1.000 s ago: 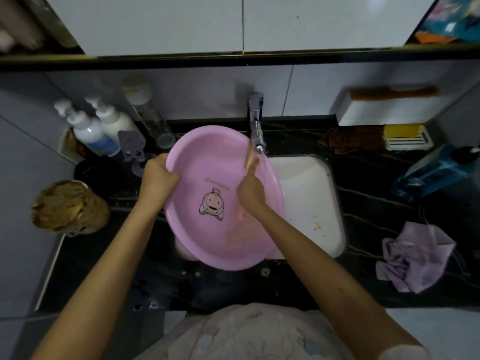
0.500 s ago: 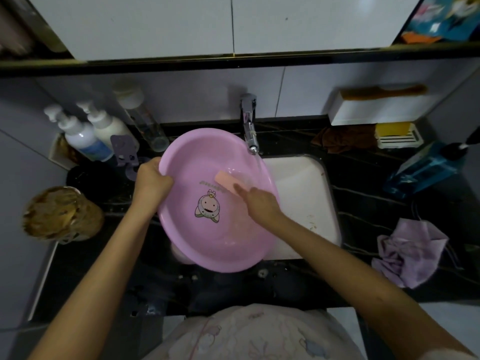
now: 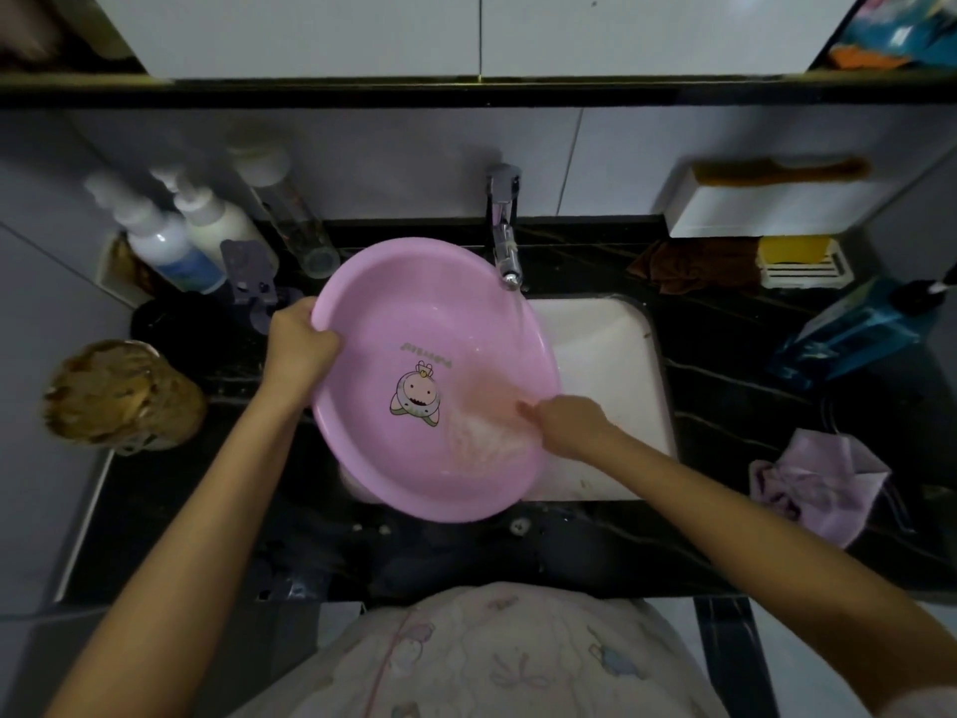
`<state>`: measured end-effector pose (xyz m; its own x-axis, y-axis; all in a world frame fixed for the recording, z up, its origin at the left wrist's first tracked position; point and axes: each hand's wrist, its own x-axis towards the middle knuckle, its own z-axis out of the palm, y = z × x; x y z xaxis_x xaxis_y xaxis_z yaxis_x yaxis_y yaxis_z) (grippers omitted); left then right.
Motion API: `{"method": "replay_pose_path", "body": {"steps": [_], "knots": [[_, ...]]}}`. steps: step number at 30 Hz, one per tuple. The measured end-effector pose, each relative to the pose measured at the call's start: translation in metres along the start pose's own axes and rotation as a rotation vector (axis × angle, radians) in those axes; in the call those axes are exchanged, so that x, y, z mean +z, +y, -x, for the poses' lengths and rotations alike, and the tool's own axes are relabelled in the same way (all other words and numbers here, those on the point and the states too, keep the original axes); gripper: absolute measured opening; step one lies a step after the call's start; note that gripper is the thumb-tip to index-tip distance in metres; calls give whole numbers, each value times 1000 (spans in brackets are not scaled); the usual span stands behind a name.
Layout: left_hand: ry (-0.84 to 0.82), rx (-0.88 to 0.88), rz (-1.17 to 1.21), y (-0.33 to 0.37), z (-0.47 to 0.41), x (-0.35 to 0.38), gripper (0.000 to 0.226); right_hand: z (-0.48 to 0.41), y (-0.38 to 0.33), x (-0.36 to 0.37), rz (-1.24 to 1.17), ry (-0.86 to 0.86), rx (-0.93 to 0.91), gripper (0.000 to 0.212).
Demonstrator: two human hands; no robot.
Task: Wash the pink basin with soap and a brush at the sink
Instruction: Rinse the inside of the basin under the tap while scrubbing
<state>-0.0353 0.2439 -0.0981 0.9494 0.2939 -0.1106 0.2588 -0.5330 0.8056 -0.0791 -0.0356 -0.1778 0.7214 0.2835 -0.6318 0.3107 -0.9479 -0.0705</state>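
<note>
The pink basin (image 3: 414,323), with a cartoon figure printed inside, tilts over the left part of the white sink (image 3: 600,365). My left hand (image 3: 300,344) grips its left rim, thumb inside. My right hand (image 3: 569,424) is at the basin's lower right, holding a pinkish brush (image 3: 479,432) against the inner wall; the brush is blurred by motion. Water runs from the chrome faucet (image 3: 505,251) down the basin's right side.
Two white pump bottles (image 3: 176,241) and a clear bottle (image 3: 290,220) stand at the back left, with a brown-topped jar (image 3: 121,396) on the left. To the right are a brown cloth (image 3: 699,264), yellow soap in a dish (image 3: 795,251), a blue bottle (image 3: 859,329) and a lilac cloth (image 3: 818,484).
My right hand has swept the brush from under the faucet, across the basin's middle, down to its lower right. My left hand has kept its grip on the rim.
</note>
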Motion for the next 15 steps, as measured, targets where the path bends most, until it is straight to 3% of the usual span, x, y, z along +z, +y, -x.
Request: {"method": "replay_pose_path", "body": {"steps": [5,9,12,15], "knots": [[-11,-13,75,-7,1,-2,43,22,-41,5,-171,-196,-99,47],[-14,-27,112,-7,3,-1,38,29,-77,0,-335,-210,-224,36],[-11,-32,129,-11,3,-1,37,28,-104,-10,-591,-190,-292,39],[-6,-31,130,-13,1,-1,36,26,-116,-27,-973,-202,-208,49]]}}
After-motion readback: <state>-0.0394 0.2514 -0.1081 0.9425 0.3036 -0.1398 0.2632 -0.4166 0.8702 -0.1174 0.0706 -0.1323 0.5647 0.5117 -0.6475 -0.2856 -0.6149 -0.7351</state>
